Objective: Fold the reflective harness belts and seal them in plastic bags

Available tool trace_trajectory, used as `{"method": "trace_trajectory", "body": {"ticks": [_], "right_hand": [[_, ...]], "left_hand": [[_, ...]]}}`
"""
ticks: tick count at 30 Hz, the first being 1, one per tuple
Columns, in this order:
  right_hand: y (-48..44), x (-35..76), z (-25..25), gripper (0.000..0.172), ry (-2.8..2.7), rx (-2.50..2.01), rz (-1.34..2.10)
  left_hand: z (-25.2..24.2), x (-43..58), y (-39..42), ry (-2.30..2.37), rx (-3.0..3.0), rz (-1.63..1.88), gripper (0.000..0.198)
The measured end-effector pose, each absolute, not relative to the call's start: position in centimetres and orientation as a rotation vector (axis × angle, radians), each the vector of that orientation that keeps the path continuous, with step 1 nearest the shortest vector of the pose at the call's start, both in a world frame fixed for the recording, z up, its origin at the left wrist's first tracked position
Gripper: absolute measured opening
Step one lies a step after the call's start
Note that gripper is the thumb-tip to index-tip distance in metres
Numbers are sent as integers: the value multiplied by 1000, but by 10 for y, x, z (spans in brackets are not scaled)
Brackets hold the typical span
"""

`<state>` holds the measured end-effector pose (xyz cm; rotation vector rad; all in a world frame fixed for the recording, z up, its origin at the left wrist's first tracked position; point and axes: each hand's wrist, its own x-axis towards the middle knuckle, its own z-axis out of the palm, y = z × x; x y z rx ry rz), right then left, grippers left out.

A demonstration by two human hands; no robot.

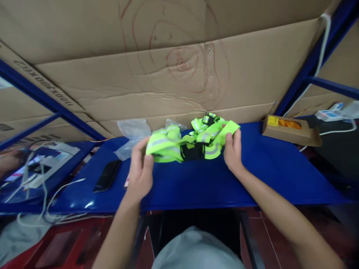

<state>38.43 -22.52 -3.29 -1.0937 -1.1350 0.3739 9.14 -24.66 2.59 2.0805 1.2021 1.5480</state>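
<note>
A bundle of neon-yellow reflective straps (165, 145) with silver stripes and black parts is stretched between my hands above the blue table. It looks like a reflective strap vest, partly folded. My left hand (141, 170) is closed on the folded left end, thumb in front and fingers behind. My right hand (233, 151) pinches a flat band at the right end, thumb toward me. Loose loops and a black buckle-like piece lie at the back, near the cardboard. A clear plastic bag (134, 130) rests just beyond my left hand.
A black phone (107, 175) lies on the blue table (196, 186), left of my hands. An open cardboard box (288, 130) with orange contents stands at the right. White cables (46, 201) hang at the left edge. Cardboard (98, 82) walls the back. Another person's hand (9, 162) shows far left.
</note>
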Motion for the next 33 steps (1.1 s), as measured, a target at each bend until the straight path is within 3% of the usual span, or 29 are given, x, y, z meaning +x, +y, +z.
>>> {"method": "trace_trajectory", "body": {"ticks": [3, 7, 10, 14, 17, 20, 22, 23, 25, 29, 33], "right_hand": [[-228, 380, -30, 44, -1210, -1056, 380], [-246, 383, -25, 45, -1567, -1185, 650], [-272, 403, -25, 43, -1888, -1433, 694], [-312, 444, -26, 49, -1912, -1833, 712], [-339, 447, -19, 43, -1763, -2188, 347], [-354, 401, -8, 28, -1672, -1867, -175], [-353, 358, -8, 21, -2002, -1408, -26], [-350, 339, -11, 27, -2185, -1296, 76], [-340, 312, -21, 37, -2362, -1260, 98], [-326, 306, -47, 16, -2385, -1383, 57], [-334, 317, -52, 12, -2375, -1384, 144]], "left_hand": [[-27, 64, -290, 1341, 1940, 1393, 50], [-62, 46, -307, 1435, 1807, 1244, 47], [-65, 48, -309, 1521, 1888, 1283, 40], [-52, 73, -311, 1693, 2104, 1465, 33], [-41, 95, -308, 1498, 2347, 1284, 34], [-40, 107, -300, 1389, 2594, 943, 29], [-44, 107, -295, 1421, 2666, 825, 24], [-46, 105, -294, 1437, 2678, 795, 20], [-49, 100, -294, 1468, 2694, 730, 11], [-46, 90, -299, 1431, 2794, 539, 13], [-39, 93, -288, 1220, 2918, 458, 16]]}}
